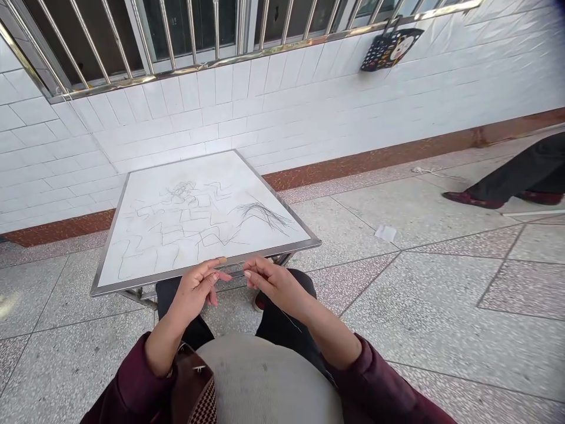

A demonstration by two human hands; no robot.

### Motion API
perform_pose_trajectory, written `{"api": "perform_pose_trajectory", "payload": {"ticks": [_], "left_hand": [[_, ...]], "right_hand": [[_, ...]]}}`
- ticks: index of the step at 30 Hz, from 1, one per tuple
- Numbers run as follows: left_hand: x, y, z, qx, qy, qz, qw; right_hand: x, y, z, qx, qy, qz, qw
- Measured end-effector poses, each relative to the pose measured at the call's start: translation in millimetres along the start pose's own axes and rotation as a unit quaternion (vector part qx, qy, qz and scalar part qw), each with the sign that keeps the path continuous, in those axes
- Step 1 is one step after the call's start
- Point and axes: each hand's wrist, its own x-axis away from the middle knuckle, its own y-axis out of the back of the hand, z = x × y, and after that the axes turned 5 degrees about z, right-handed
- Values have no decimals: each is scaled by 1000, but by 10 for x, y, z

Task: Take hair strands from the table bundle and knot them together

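Observation:
My left hand [196, 288] and my right hand [276, 285] are close together just past the near edge of the white table, above my knees. Thumb and fingers of the right hand pinch a thin wire [291, 321], whose loose end trails down over my dark trousers. A fine strand seems to run across to the left hand, where thumb and fingers are pressed together and the index finger points forward. Many bent, zigzag wires [185, 227] lie spread over the table [205, 262]. A bundle of straighter dark wires [265, 215] lies at its right side.
A tiled wall with barred windows stands behind the table, and a patterned bag [391, 50] hangs from the bars. White paper [385, 234] and pale cord [435, 172] lie on the floor at right. Another person's legs [521, 171] reach in at far right.

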Motion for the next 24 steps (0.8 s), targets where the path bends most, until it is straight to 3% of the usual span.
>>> {"api": "perform_pose_trajectory", "payload": {"ticks": [6, 13, 17, 21, 24], "left_hand": [[58, -3, -27, -12, 9, 29, 999], [90, 0, 31, 28, 23, 9, 999], [97, 113, 88, 45, 25, -35, 998], [113, 277, 176, 78, 2, -146, 986], [125, 318, 231, 115, -3, -195, 974]], "right_hand": [[-33, -148, -24, -37, -1, 9, 999], [-17, -273, -86, -40, 7, -3, 999], [-34, -212, -108, -28, -16, -39, 999], [-53, -138, -148, -52, -43, -102, 992], [-56, -135, -152, -81, -45, -105, 990]]}}
